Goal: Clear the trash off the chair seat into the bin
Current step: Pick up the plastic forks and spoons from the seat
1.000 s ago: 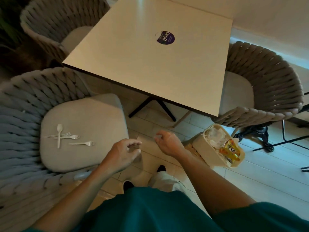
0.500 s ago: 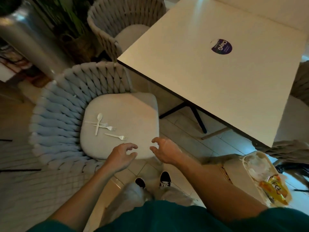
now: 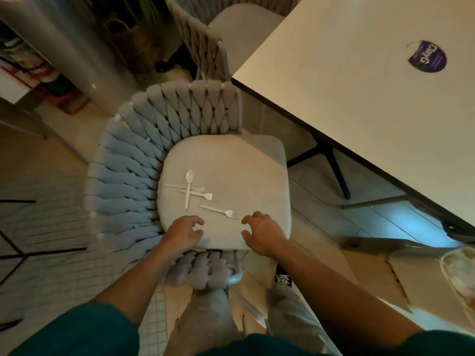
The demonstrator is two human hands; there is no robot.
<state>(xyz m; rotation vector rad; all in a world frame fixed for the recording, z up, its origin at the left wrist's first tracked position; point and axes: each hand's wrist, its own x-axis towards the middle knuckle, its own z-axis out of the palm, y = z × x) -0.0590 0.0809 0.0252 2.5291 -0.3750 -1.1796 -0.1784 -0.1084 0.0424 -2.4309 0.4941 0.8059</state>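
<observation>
A woven grey chair has a pale seat cushion [image 3: 246,165] below me. On the cushion lie a white plastic spoon [image 3: 189,186], crossed over two white forks [image 3: 203,194], and a third fork [image 3: 219,211] lying apart nearer to me. My left hand [image 3: 183,233] hovers over the cushion's near edge, fingers loosely curled, holding nothing. My right hand [image 3: 262,233] hovers just right of the nearest fork, fingers spread and bent, also holding nothing. The bin [image 3: 460,273] with trash in it shows only partly at the right edge.
A white table [image 3: 372,104] with a purple round sticker [image 3: 427,59] stands to the right, its black leg [image 3: 331,163] beside the chair. A second woven chair [image 3: 231,34] stands behind. A cardboard piece [image 3: 372,276] lies on the floor by the bin.
My view has swung left and closer to the chair. Both hands have moved forward from over the floor to above the cushion's near edge, close to the nearest fork.
</observation>
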